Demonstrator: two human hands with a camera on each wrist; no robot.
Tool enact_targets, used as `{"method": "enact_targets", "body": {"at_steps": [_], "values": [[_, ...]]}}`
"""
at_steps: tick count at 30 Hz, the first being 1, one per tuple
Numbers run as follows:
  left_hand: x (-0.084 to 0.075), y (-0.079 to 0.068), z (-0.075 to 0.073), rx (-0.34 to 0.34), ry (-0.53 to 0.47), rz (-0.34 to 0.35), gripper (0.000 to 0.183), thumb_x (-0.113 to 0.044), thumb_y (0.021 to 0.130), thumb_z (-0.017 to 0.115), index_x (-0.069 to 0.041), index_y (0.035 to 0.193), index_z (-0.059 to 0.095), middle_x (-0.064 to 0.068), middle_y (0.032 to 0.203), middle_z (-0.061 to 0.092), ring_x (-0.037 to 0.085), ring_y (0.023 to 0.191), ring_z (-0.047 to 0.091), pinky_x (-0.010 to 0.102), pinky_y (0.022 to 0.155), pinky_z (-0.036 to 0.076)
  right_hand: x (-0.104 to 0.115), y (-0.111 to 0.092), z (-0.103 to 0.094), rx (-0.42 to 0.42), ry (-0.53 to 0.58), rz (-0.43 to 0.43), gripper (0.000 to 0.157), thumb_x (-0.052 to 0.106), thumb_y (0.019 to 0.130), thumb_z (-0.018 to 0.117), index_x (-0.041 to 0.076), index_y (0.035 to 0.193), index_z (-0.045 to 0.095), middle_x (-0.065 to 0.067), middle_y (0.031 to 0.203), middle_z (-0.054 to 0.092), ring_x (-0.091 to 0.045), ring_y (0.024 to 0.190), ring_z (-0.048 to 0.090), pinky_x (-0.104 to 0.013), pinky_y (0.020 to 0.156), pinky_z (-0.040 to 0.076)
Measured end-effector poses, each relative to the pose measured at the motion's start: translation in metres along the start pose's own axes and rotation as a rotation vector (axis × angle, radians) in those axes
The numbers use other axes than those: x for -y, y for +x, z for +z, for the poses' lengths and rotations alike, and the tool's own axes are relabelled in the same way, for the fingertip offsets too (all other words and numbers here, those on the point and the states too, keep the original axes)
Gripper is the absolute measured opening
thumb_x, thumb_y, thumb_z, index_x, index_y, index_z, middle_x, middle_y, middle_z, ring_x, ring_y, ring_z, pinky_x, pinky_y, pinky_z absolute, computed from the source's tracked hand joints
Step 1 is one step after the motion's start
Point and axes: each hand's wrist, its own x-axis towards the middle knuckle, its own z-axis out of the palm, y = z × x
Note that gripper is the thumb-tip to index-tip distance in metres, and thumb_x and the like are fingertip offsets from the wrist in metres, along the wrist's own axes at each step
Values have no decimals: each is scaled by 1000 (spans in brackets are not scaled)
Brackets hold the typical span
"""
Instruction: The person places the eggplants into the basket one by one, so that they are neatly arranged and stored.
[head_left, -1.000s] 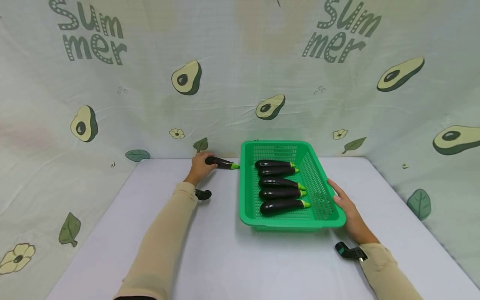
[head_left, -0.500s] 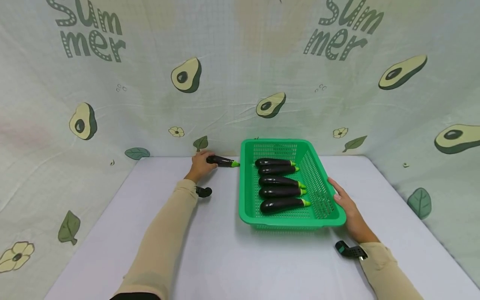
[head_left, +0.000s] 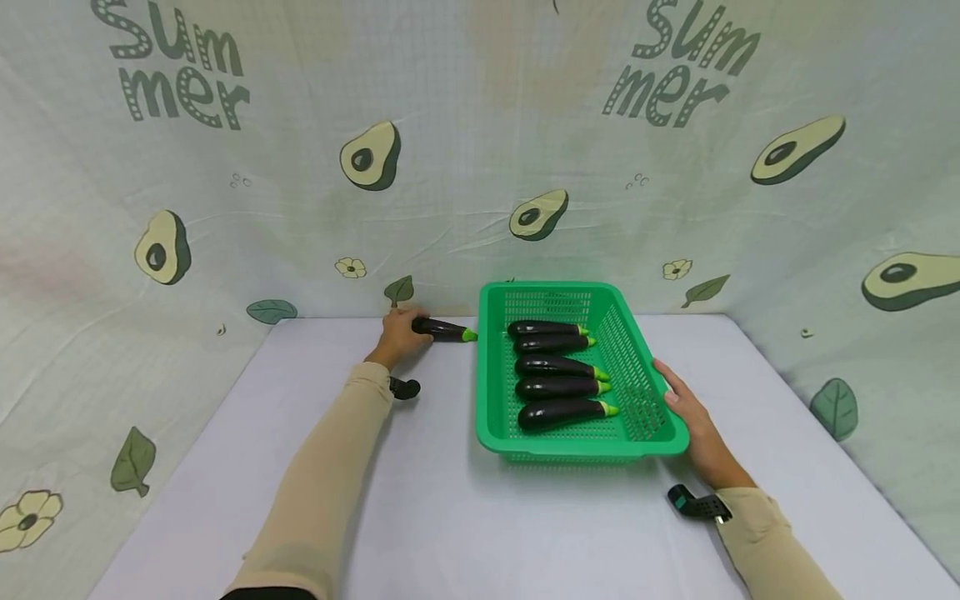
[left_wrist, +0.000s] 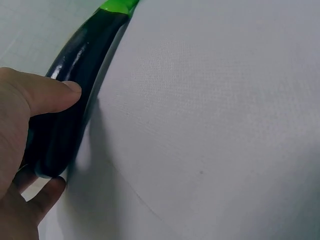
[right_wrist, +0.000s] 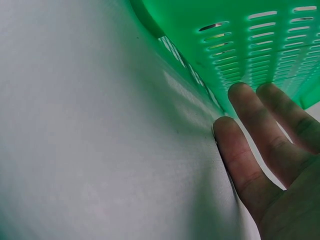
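Note:
At the back edge of the table my left hand (head_left: 401, 336) grips an eggplant (head_left: 447, 331) by its rounded end. Its green stem points right, right at the green basket (head_left: 491, 400). The left wrist view shows the thumb (left_wrist: 57, 95) over the dark skin and fingers at the bottom end. Several more eggplants (head_left: 564, 414) lie side by side inside the basket, stems to the right. My right hand (head_left: 701, 425) rests against the basket's right side. In the right wrist view its extended fingers (right_wrist: 255, 115) touch the slotted wall under the rim.
The white table (head_left: 450, 533) carries the basket a little right of centre. Behind it hangs a pale cloth (head_left: 450, 100) printed with avocados and leaves, meeting the table's back edge. Each wrist wears a black band (head_left: 701, 504).

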Motion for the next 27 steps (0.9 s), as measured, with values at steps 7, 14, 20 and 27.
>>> {"method": "enact_targets", "body": {"at_steps": [7,14,20,27], "values": [[3,1,0,-3,-23,8,50,-21,91,74,-10,137,60,29,144,36,46,135,29,57,108,33,1,0,0,3,12,-23,53,31,110,29,27,162,19,-12,166,12,-6,137,23,-11,96,25],[5,-5,1,-16,-48,23,51,-22,91,75,-10,138,60,27,141,39,44,134,34,55,110,32,2,0,0,8,3,-22,54,31,110,29,25,163,17,-16,165,12,-5,131,27,-10,94,26],[8,-14,-1,-94,-144,57,50,-21,91,75,-8,137,61,27,137,45,40,126,44,54,108,35,1,0,-1,2,26,-39,54,31,110,28,24,163,18,-15,164,13,-6,129,29,-10,94,27],[9,-34,-3,-151,-257,60,51,-24,92,76,-10,138,61,21,135,46,36,125,43,51,108,33,0,0,0,8,17,-34,54,33,110,29,25,163,17,-16,165,11,-5,132,26,-10,94,25]]}}
